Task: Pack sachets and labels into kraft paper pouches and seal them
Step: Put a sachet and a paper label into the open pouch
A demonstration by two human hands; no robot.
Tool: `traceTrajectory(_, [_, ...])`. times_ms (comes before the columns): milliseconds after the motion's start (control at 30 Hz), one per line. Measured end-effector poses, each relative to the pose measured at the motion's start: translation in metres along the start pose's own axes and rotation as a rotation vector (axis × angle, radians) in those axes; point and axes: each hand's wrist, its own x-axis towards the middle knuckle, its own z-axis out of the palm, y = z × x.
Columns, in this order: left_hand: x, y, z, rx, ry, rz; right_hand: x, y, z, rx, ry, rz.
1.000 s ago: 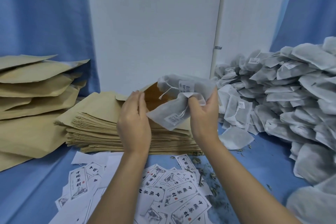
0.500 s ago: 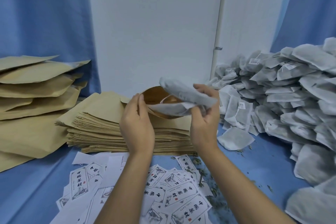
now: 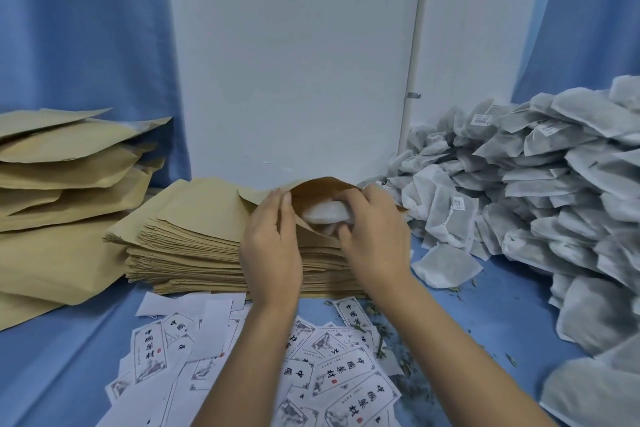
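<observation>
left hand [image 3: 270, 246] pinching pouch [image 3: 322, 189] open, right hand [image 3: 374, 236] gripping sachets [image 3: 325, 213] (half inside)

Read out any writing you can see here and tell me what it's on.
"中国茶村", as best I can tell: large black characters on the paper labels.
Small print and red seal on them: too small to read.
White tags on the piled sachets: blurred, unreadable.
Kraft pouches: no print visible.

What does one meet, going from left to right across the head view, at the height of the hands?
Pile of bulging pouches → stack of flat pouches → left hand, pinching the open pouch → sachet in its mouth → right hand, gripping that sachet → heap of sachets.
</observation>
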Motion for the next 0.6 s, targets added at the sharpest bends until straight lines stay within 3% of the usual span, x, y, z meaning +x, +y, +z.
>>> traceTrajectory(67, [-0.004, 0.0, 0.001, -0.027, -0.005, 0.002, 0.004, -0.001, 0.003, 0.04, -0.15, 0.019])
traceTrajectory(333, [-0.01, 0.003, -0.002, -0.028, -0.017, -0.002, 0.01, -0.001, 0.008, 0.176, -0.398, 0.02])
traceTrajectory(400, [-0.011, 0.003, -0.002, -0.019, -0.016, -0.01, 0.008, -0.002, 0.009, 0.242, -0.311, -0.012])
traceTrajectory(500, [-0.008, 0.003, -0.001, -0.016, -0.032, -0.049, -0.004, 0.0, 0.01, 0.348, -0.031, -0.07])
traceTrajectory(600, [0.001, 0.002, 0.005, -0.049, -0.021, -0.122, -0.02, 0.022, 0.014, 0.427, 0.169, 0.06])
